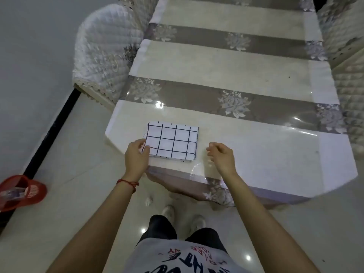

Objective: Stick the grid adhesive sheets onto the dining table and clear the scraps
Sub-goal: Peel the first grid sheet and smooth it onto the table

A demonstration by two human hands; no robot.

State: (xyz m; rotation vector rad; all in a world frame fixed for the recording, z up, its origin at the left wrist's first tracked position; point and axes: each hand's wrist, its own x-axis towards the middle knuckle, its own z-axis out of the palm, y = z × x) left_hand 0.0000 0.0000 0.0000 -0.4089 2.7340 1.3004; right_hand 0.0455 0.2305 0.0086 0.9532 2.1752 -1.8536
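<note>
A stack of white grid adhesive sheets (172, 141) with dark lines lies flat near the front left corner of the dining table (256, 150). My left hand (136, 157) pinches the stack's near left corner between thumb and fingers. To the right of the stack, my right hand (221, 155) hovers just over the table with fingers loosely curled, holding nothing and not touching the sheets.
A cream and brown striped floral cloth under clear plastic covers the table. Quilted white chairs stand at the left (104, 54) and along the right edge (348, 79). A red bin (23, 191) sits on the tiled floor at the left. Small scraps (149, 200) lie by my feet.
</note>
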